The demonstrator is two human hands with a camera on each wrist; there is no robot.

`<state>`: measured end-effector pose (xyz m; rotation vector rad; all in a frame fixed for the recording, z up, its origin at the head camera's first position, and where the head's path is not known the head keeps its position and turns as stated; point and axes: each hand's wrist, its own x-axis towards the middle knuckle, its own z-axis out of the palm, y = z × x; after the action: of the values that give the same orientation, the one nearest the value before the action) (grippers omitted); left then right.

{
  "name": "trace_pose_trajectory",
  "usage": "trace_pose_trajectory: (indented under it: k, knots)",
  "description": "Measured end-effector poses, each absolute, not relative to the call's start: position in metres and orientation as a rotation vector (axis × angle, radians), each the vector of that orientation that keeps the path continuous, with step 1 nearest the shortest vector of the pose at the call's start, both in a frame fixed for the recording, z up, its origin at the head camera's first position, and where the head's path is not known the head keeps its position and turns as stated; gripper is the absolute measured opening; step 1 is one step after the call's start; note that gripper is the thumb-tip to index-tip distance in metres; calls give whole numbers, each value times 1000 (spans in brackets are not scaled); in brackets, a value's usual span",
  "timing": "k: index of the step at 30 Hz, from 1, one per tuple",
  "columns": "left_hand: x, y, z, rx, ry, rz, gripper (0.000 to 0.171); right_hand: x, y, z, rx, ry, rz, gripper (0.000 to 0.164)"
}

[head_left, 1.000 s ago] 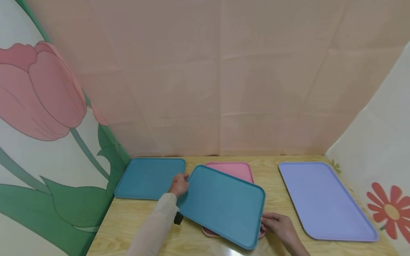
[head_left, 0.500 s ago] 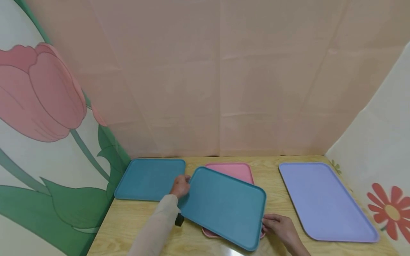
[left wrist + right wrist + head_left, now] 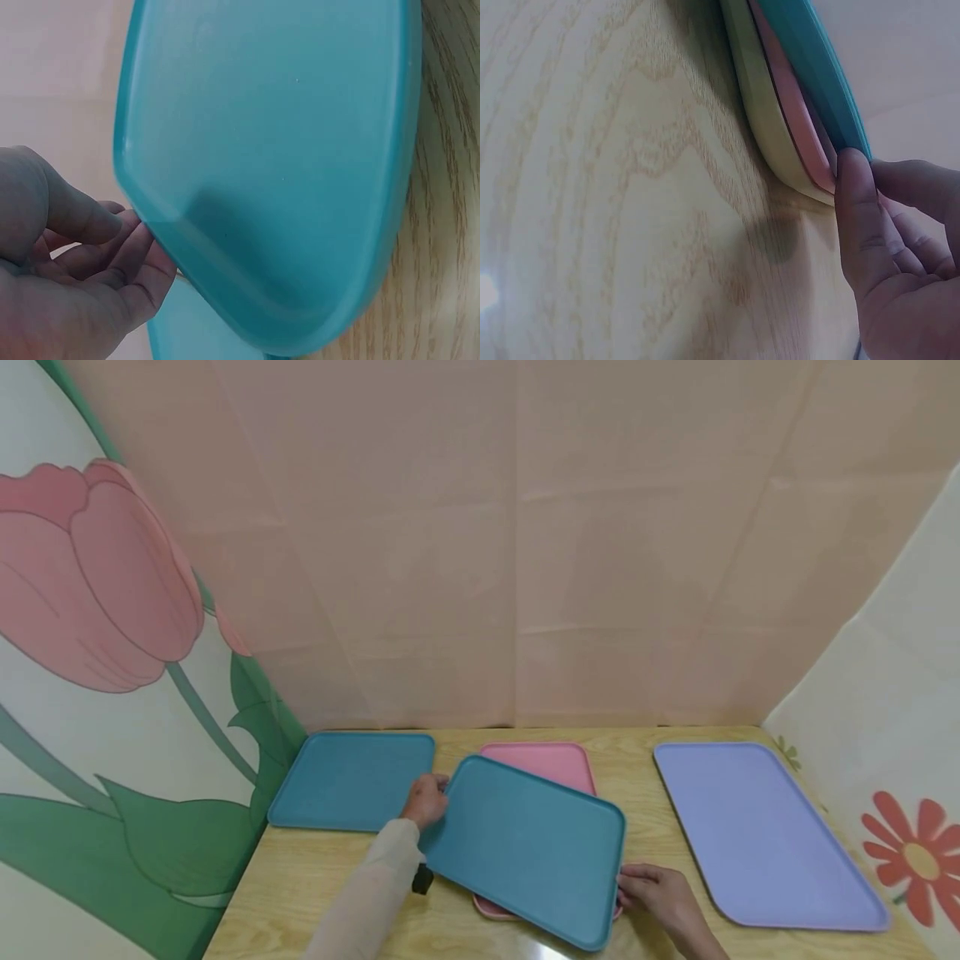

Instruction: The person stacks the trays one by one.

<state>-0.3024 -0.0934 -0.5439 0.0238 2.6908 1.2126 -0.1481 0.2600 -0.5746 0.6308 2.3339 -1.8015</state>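
Note:
A teal rectangular tray (image 3: 528, 852) lies turned at an angle over a pink tray (image 3: 551, 760), covering most of it. My left hand (image 3: 425, 800) grips the teal tray's left edge; in the left wrist view its fingers (image 3: 146, 262) meet the rim. At the tray's right edge, my right hand (image 3: 658, 897) pinches the rim between thumb and finger. The right wrist view shows the teal tray's edge (image 3: 821, 75) above the pink tray's edge (image 3: 802, 127), and a pale yellow edge (image 3: 765, 127) beneath the pink one.
A second teal tray (image 3: 352, 781) lies at the back left, close behind my left hand. On the right rests a lavender tray (image 3: 765, 835). The wooden table (image 3: 300, 893) meets a beige backdrop (image 3: 450, 568) behind and printed flower panels at both sides.
The teal tray and both hands have shifted very slightly to the right and toward me. Both hands keep the same hold, and the other trays lie as before.

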Motion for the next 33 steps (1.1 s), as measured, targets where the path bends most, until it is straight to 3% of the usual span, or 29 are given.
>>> trace_pose_trajectory:
  k: [8,19,23,33]
  knots:
    - [-300,-94,-544,3,2681,1201,46,-152,264,-578,605,2333,-1765,32]
    - [-293,-126,-553,117,2657,1230,39,-165,294,-562,356,2333,-1704,29]
    - [-277,-144,-549,84,2639,1347,38,-183,301,-550,349,2381,-1654,31]
    - [-209,-164,-547,-57,2151,1740,27,-233,294,-520,2,2600,-1379,32]
